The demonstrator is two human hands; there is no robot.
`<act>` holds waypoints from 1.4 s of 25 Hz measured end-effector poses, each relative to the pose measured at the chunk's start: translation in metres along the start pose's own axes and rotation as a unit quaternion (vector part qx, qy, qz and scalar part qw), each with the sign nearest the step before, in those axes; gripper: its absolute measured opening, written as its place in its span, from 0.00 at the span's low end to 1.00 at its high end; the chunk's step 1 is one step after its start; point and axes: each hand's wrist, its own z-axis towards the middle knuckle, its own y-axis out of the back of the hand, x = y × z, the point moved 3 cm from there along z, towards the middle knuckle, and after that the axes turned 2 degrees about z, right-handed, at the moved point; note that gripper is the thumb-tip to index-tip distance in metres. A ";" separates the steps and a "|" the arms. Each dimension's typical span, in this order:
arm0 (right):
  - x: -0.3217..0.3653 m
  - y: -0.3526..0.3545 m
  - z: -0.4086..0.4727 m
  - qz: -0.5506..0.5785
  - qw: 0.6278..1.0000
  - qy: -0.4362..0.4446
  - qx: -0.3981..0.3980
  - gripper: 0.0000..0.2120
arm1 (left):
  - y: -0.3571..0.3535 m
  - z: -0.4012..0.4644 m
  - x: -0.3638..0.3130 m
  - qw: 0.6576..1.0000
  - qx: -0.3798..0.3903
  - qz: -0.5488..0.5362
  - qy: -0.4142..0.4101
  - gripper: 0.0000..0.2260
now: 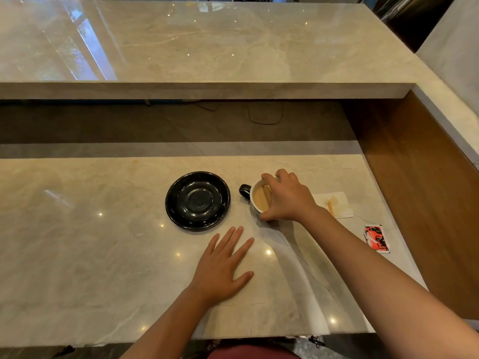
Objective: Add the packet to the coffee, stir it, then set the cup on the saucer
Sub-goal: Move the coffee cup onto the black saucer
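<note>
A cup (255, 200) with a white inside and a black handle pointing left holds light brown coffee. My right hand (286, 198) grips it from above, fingers around the rim, and it rests on the counter. A black saucer (197, 200), bare, lies just left of the cup. My left hand (223, 265) lies flat on the counter in front of the saucer, fingers spread, holding nothing. A red and black packet (376, 238) lies to the right. A wooden stir stick (330, 207) rests on a white napkin (337, 203) behind my right wrist.
The marble counter (103, 255) ends at a near edge below my arms. A raised marble shelf (207, 47) runs across the back, with a dark gap and cables beneath it. A wooden side wall (420, 203) closes the right side.
</note>
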 end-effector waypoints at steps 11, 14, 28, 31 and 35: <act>0.103 0.026 0.031 0.045 0.996 0.071 -0.023 0.43 | 0.005 -0.004 0.022 0.999 -0.006 -0.034 0.001 0.30; 0.120 0.021 0.036 0.044 0.995 0.091 -0.011 0.42 | 0.005 -0.001 0.012 0.999 -0.012 -0.035 -0.013 0.30; 0.147 -0.024 0.055 0.012 0.994 0.105 0.009 0.41 | 0.008 -0.003 0.004 0.999 -0.029 -0.036 -0.012 0.27; 0.148 -0.023 0.057 0.006 0.995 0.103 0.012 0.41 | 0.008 -0.002 0.003 0.999 -0.030 -0.041 -0.017 0.27; 0.150 -0.023 0.057 -0.019 0.994 0.107 0.023 0.43 | 0.007 -0.002 0.003 0.999 -0.024 -0.041 -0.015 0.27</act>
